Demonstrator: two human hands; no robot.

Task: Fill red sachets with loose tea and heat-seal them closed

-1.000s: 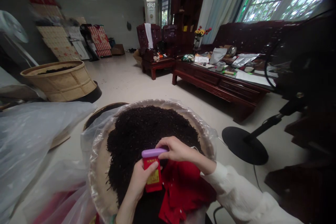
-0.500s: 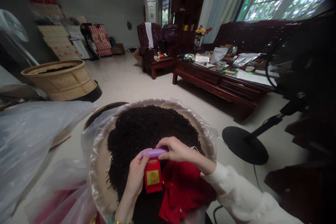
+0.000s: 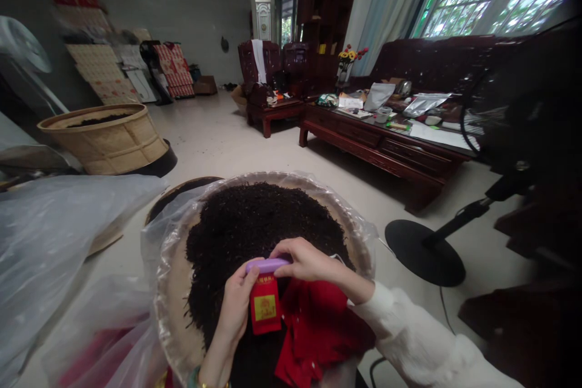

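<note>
A small purple bag sealer lies across the top edge of a red packet with a gold label. My left hand pinches the sealer's left end and the packet's top corner, thumb toward me. On the other end, my right hand is closed with its fingers curled over the top. Below my right wrist sits a heap of red packets, partly hidden by my forearm. Under both hands, dark loose tea leaves fill much of a round, plastic-lined basket.
Clear plastic sheeting spreads at the left, near another woven basket of dark leaves. A black round stand base is on the floor at right. Beyond stands a cluttered wooden low table. A white fan is far left.
</note>
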